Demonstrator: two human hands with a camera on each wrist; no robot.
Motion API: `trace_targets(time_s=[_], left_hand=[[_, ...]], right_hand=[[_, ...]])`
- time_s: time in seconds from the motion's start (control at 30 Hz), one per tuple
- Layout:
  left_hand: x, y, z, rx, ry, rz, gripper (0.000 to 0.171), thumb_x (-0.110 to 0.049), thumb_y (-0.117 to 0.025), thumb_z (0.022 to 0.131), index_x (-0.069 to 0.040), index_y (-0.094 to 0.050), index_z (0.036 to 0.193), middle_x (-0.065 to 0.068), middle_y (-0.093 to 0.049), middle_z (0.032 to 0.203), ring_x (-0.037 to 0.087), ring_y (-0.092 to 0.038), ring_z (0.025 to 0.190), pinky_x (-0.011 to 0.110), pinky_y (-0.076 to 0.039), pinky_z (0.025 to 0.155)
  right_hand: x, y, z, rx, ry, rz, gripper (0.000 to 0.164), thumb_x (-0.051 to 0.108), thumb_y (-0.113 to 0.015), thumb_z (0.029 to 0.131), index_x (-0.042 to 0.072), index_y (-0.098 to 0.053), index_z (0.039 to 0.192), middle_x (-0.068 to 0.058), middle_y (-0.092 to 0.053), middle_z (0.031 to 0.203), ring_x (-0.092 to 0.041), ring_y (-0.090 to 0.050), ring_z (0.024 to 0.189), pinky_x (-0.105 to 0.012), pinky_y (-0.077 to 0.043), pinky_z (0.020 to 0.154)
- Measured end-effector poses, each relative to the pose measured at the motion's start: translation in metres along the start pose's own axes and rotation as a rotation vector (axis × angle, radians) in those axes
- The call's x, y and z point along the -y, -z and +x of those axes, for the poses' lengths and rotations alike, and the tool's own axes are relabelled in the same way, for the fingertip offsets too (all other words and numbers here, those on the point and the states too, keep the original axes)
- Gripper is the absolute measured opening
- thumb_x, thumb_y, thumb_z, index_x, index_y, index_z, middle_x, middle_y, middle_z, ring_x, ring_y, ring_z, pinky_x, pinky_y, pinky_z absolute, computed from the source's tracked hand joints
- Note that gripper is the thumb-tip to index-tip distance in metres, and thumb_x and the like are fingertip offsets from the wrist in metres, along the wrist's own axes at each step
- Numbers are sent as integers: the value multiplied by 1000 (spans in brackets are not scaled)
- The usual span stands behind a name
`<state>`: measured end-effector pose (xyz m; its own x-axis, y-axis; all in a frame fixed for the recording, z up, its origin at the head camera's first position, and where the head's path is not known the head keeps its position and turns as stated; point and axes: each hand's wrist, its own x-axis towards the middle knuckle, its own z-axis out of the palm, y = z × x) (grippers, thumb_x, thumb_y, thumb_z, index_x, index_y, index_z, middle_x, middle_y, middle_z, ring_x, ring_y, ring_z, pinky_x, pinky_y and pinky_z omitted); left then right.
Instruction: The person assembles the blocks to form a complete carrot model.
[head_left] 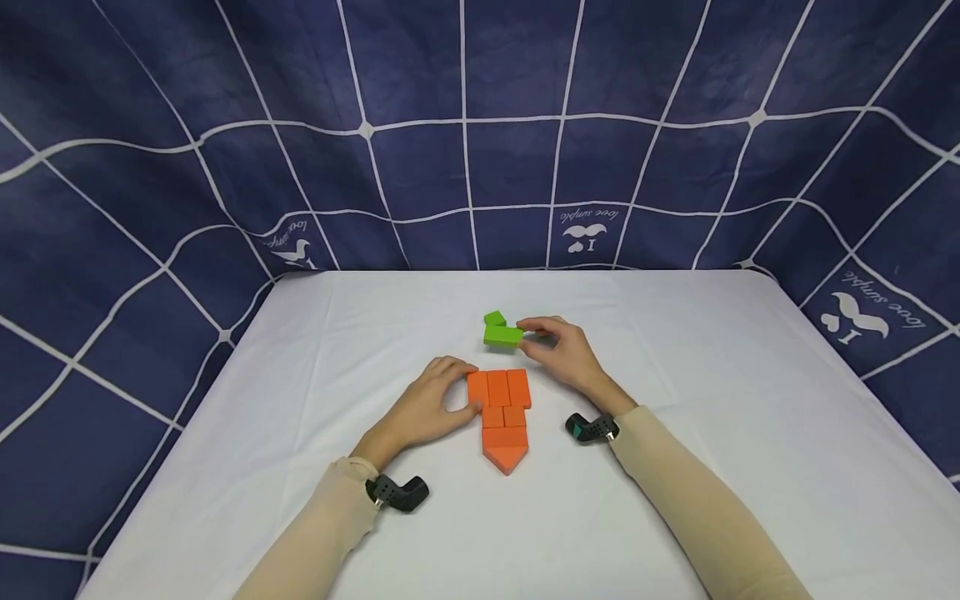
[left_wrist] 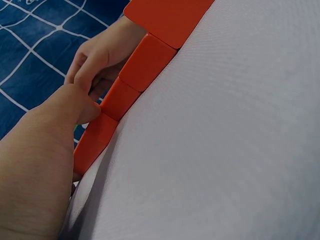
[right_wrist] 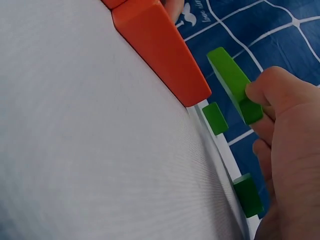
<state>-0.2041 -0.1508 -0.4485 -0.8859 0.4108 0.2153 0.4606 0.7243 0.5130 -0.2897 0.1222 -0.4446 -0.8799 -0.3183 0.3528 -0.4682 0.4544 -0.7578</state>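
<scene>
My right hand (head_left: 558, 354) pinches a green rectangular block (head_left: 502, 336) by its right end. In the right wrist view this green block (right_wrist: 232, 82) is off the table. Just behind it in the head view lies a small green block (head_left: 494, 318). Orange blocks (head_left: 498, 388) lie edge to edge, three upright in a row at the top, smaller ones below, and a pointed end towards me. My left hand (head_left: 431, 404) holds the leftmost orange block of the top row, thumb at its near end and fingertips at its far end.
White cloth covers the table (head_left: 637, 517), with a dark blue gridded curtain (head_left: 517, 167) behind and at both sides. In the right wrist view, two more green blocks stand on the cloth, one near the orange block (right_wrist: 215, 118), another green block (right_wrist: 248, 196) by the right hand.
</scene>
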Motion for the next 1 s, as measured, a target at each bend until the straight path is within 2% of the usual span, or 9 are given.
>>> trace_targets(time_s=[0.17,0.43,0.77,1.0], left_hand=[[1,0,0,-5,-5,-4,55,-44,-73,91,-16,-61,137,-1,-58,136,18,-50,133,44,-45,113],[2,0,0,-7,-11,-1,54,-44,-72,92,-17,-61,137,-2,-57,137,17,-49,133,44,-46,113],[1,-2,-1,-4,4,-2,54,-44,-72,92,-17,-61,137,-1,-58,137,18,-49,133,45,-45,113],[1,-2,0,-5,-3,0,55,-43,-72,92,-16,-60,138,0,-58,137,18,-49,133,45,-46,113]], right_hand=[[1,-1,-1,32,-3,3,28,19,-79,90,19,-77,118,-1,-74,117,-21,-65,106,-43,-53,97],[-1,-1,-2,148,0,48,25,18,-79,90,21,-78,115,2,-72,117,-19,-66,110,-43,-53,101],[0,-2,-1,241,-33,18,21,19,-77,89,23,-77,110,7,-73,109,-15,-65,103,-39,-53,98],[6,1,-3,287,-19,-5,22,19,-74,91,21,-76,113,5,-72,113,-16,-64,106,-39,-52,100]])
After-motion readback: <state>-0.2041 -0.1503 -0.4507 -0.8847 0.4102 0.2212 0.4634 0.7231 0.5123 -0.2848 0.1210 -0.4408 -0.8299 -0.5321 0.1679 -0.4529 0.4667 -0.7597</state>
